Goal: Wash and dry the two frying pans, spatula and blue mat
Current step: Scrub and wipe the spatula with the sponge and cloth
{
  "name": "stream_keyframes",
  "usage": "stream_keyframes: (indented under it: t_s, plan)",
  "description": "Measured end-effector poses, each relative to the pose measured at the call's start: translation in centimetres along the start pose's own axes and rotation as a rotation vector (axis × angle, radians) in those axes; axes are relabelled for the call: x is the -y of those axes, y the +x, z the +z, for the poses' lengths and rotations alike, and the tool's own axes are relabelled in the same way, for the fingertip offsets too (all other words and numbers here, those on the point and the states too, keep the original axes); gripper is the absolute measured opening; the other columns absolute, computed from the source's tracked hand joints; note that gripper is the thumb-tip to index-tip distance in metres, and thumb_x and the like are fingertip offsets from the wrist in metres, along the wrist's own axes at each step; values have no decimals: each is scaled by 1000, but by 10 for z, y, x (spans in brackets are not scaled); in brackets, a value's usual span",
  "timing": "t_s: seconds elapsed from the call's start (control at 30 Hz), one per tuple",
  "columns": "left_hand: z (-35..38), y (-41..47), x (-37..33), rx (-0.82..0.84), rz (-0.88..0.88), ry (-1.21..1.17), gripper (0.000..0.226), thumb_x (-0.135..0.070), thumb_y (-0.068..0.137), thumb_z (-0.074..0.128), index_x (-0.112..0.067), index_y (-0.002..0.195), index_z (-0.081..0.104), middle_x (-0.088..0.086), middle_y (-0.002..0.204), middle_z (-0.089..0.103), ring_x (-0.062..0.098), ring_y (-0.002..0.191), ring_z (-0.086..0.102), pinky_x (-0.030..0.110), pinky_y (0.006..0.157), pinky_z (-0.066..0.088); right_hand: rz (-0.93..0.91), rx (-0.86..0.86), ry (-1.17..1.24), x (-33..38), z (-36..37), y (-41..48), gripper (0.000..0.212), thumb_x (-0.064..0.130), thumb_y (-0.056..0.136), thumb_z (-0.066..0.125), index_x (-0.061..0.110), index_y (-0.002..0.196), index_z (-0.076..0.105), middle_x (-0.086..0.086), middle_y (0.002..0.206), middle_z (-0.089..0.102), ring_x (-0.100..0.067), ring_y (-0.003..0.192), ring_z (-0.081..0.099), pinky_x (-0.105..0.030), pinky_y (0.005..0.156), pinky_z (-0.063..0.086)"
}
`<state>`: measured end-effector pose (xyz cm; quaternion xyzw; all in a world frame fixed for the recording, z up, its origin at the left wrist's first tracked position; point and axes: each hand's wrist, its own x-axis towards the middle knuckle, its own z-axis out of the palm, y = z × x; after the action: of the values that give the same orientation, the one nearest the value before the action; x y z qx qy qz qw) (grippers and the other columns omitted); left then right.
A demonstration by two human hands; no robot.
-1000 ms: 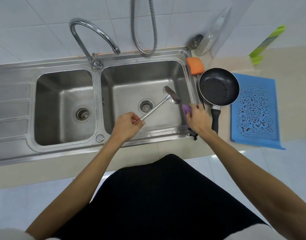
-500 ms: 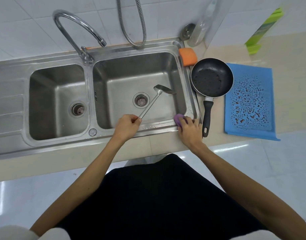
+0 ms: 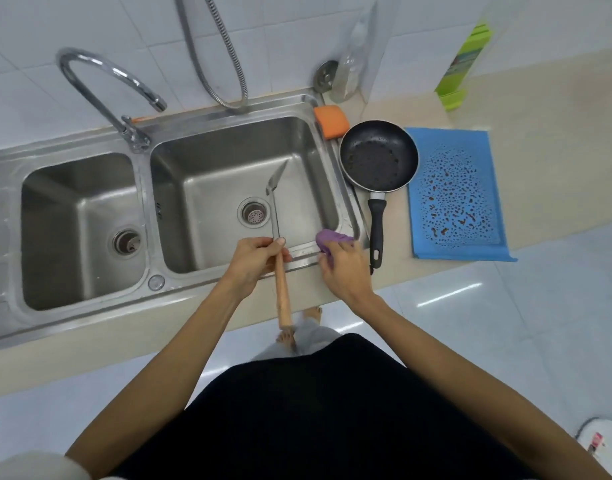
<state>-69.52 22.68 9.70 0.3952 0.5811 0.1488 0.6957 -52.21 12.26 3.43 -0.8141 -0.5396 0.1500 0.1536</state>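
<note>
Spatula with a steel blade and wooden handle [image 3: 276, 220] has swung from a diagonal lean to nearly straight fore-and-aft since half a second ago. Its wooden end now sticks out back over the counter edge toward the person. Right hand and cloth are at about the same corner as before.

Stainless steel double-basin sink [image 3: 89, 317] fills the left and centre. The beige countertop [image 3: 540, 133] runs to its right. Blue rectangular mat with dark speckles [image 3: 460, 192] lies flat on the counter, well apart from both hands. Round black frying pan [image 3: 379, 155] sits between the sink and the mat, its rim overlapping the mat's left edge and its black handle pointing toward the person.

The spatula is over the right basin, blade far from the person and probably edge-on to the camera. Left hand [image 3: 254, 258] grips it where the metal shaft meets the wood, fingers wrapped round and thumb on top.

Right hand [image 3: 344, 268] has fingers curled over a crumpled purple cloth [image 3: 328, 239] at the sink's front right corner, near the pan handle. Orange sponge [image 3: 330, 121] rests at the sink's back right corner, just beside the pan.
</note>
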Motion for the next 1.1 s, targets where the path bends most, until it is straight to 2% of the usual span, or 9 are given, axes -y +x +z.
stream_keyframes:
  t_s: [0.17, 0.27, 0.43, 0.57, 0.7, 0.8, 0.87, 0.97, 1.1]
  plan:
    - [29, 10, -6, 152, -16, 2, 12, -13, 98, 62, -7, 89, 67, 9, 90, 77, 25, 93, 70, 41, 94, 52, 485, 275, 866, 29, -37, -14, 41, 39, 106, 48, 5, 105, 71, -11, 89, 74, -30, 86, 71, -48, 81, 61]
    - [52, 11, -8, 232, 3, 4, 9, -13, 99, 60, -9, 95, 67, 7, 100, 77, 25, 97, 67, 46, 99, 48, 683, 375, 1218, 35, -62, -24, 47, 42, 108, 42, 5, 108, 70, -15, 90, 72, -29, 73, 70, -37, 61, 61]
    - [104, 1, -21, 361, 70, 49, 14, -13, 102, 55, -3, 107, 64, 7, 100, 77, 20, 81, 70, 39, 84, 53, 688, 212, 1306, 13, -88, -37, 42, 32, 108, 39, 4, 95, 68, -9, 72, 59, -16, 50, 48, -23, 43, 35]
    - [170, -7, -36, 450, 149, 283, 20, -25, 103, 54, -13, 92, 66, 4, 82, 72, 16, 68, 64, 33, 70, 47, 723, 8, 1268, -28, -123, -38, 41, 33, 108, 43, 3, 94, 67, -7, 66, 54, -14, 44, 41, -21, 40, 28]
    - [258, -16, -50, 508, 334, 623, 23, -33, 102, 54, -14, 103, 68, -1, 86, 66, 15, 88, 60, 23, 69, 42, 771, -152, 1230, -94, -179, -39, 39, 38, 104, 52, 6, 87, 66, -5, 68, 53, -12, 44, 38, -22, 42, 26]
    - [336, -18, -57, 486, 446, 788, 52, -39, 98, 60, -7, 139, 53, 6, 125, 64, 19, 115, 59, 30, 91, 50, 813, -269, 1190, -162, -219, -41, 46, 48, 97, 61, 3, 94, 72, -5, 67, 55, -13, 43, 38, -21, 40, 27]
    - [390, -21, -59, 481, 505, 861, 61, -38, 97, 61, -6, 146, 44, 11, 142, 54, 24, 130, 53, 38, 108, 42, 846, -342, 1155, -212, -246, -46, 47, 46, 96, 62, 0, 91, 72, -6, 67, 58, -15, 44, 39, -22, 40, 29]
    - [468, -32, -64, 482, 573, 937, 63, -34, 96, 61, -7, 149, 40, 12, 151, 47, 26, 138, 45, 35, 113, 35, 890, -392, 1091, -283, -288, -61, 40, 37, 101, 55, 0, 91, 68, -9, 74, 61, -17, 50, 44, -25, 42, 32]
    - [565, -47, -75, 493, 704, 1096, 68, -37, 94, 56, -9, 153, 35, 11, 156, 40, 30, 144, 34, 41, 116, 32, 922, -454, 1049, -374, -345, -80, 48, 45, 99, 59, -2, 96, 66, -11, 78, 63, -19, 54, 45, -25, 43, 36]
